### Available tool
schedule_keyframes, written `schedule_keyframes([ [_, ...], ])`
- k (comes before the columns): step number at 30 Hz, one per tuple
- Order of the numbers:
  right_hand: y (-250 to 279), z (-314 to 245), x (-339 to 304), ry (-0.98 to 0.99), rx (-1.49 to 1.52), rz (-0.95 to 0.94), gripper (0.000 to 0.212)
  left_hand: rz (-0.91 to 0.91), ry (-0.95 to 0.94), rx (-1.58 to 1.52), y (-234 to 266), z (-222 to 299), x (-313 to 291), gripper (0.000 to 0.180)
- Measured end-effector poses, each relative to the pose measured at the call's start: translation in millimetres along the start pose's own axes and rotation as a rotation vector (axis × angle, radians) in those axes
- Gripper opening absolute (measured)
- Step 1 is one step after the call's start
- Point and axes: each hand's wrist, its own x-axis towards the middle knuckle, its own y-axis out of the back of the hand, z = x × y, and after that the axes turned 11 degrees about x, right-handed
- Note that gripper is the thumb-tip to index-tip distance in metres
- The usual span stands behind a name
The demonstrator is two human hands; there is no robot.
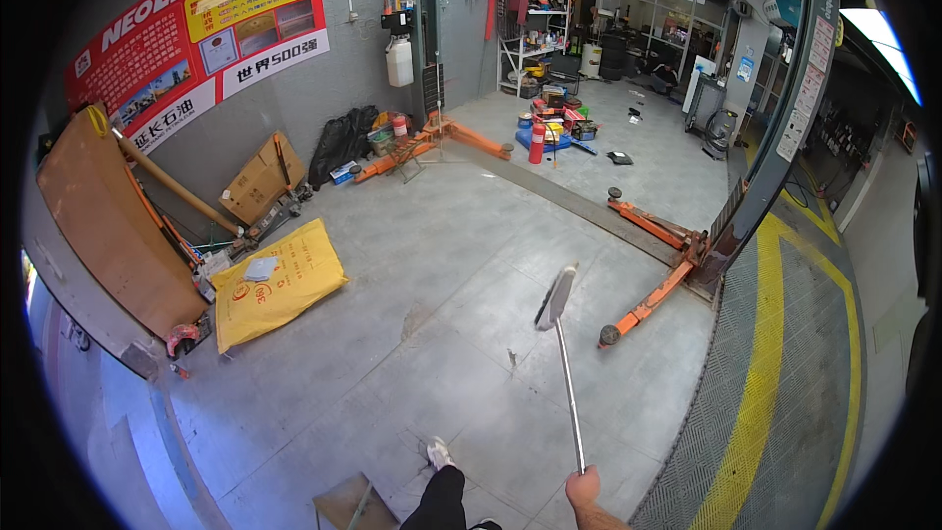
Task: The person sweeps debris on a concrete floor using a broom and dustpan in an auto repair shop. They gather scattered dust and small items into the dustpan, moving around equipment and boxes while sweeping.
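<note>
My right hand (pixel 583 486) is wrapped round the end of a broom's silver handle (pixel 570 393). The handle runs up and away from me to the grey broom head (pixel 556 299), which is at the grey tiled floor (pixel 461 353). A small dark scrap (pixel 512 358) lies on the tiles left of the handle. At the lower edge, left of my leg, a flat brownish panel with a thin bar (pixel 355 504) shows; it may be a dustpan, but I cannot tell. My left hand is out of the picture.
Orange car lift arms (pixel 648 309) reach over the floor on the right; others (pixel 432 142) stand farther back. A low plate (pixel 569 201) crosses between the posts. On the left lies a yellow sack (pixel 294 280) beside a brown board (pixel 113 226). A red fire extinguisher (pixel 537 143) stands behind.
</note>
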Motion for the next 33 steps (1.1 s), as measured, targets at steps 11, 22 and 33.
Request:
schedule_keyframes([
  [11, -91, -389, 415, -0.288, -0.246, -0.171, 0.060, -0.236, 0.194, -0.001, -736, 417, 21, 0.039],
  [22, -399, -720, 983, -0.677, -0.196, -0.705, 0.048, -0.211, -0.118, 0.184, -1517, 731, -136, 0.045],
  [33, -618, -1281, 1842, -0.481, -0.082, -0.719, 0.048, -0.299, 0.034, 0.211, -2241, 1067, -326, 0.025],
])
